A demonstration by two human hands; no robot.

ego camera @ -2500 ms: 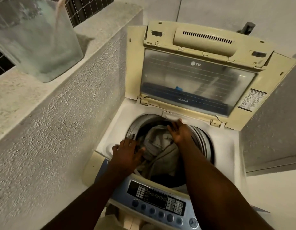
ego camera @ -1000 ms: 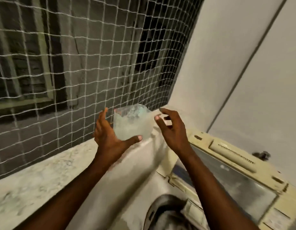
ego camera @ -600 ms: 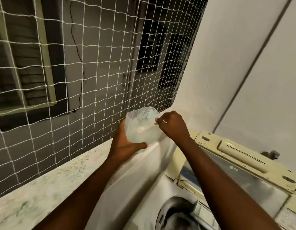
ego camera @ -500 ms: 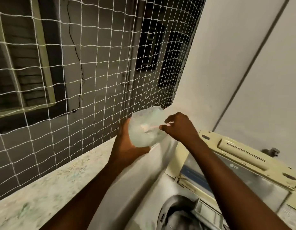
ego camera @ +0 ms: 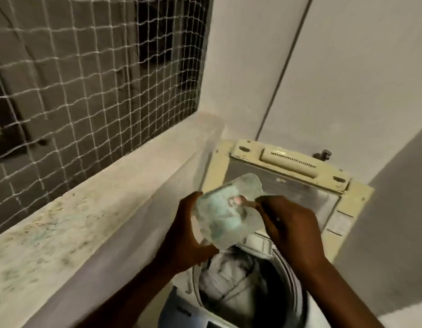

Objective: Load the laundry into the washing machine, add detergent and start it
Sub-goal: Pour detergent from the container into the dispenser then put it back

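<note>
Container [ego camera: 226, 214] now off ledge [ego camera: 70, 221], over drum w/ laundry [ego camera: 231, 287] — left hand [ego camera: 188, 242] clamped on it, right hand [ego camera: 288, 223] pinched at its mouth; netted window [ego camera: 94, 74] behind.

Running along the left beneath the white netting [ego camera: 91, 74], a speckled, pale concrete ledge [ego camera: 63, 223], lying bare. Sitting inside the cream top-loading washing machine's round drum [ego camera: 297, 290], grey crumpled laundry [ego camera: 231, 290].

Two bare forearms enter from bottom edge. No sleeves visible on either arm. Left hand [ego camera: 185, 242] bare: no glove, ring, watch or band seen. Right hand [ego camera: 290, 229] bare too, wrist uncovered. Motion blur softens both; nails and finer detail cannot be told. Rest of body out of view.
</note>
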